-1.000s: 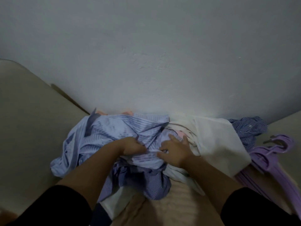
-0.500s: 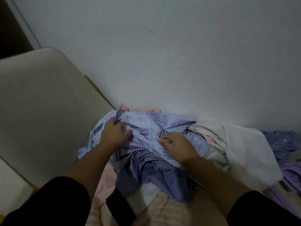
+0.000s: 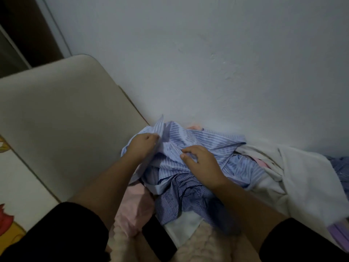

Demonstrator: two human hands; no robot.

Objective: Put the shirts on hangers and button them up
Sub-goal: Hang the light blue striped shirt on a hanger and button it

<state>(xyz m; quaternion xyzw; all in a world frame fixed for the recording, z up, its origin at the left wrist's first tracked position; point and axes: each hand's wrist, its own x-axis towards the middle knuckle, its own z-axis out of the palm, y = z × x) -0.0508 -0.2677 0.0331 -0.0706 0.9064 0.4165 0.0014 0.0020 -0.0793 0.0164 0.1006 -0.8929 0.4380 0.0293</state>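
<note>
While nothing yet hangs: task barely begun, by the look of it. Heap of shirts against wall (image 3: 226, 53), none buttoned. Light blue striped shirt (image 3: 204, 140) on top, crumpled; white garment (image 3: 306, 178) right of it; darker striped shirt (image 3: 187, 201) beneath; pink garment (image 3: 136, 205) lower left. Purple hangers (image 3: 338, 233) at right edge, bare. Right hand (image 3: 202, 163) curled, pinching light shirt's cloth. Left hand (image 3: 143, 144) fisted on its collar edge. Sorting out first.
</note>
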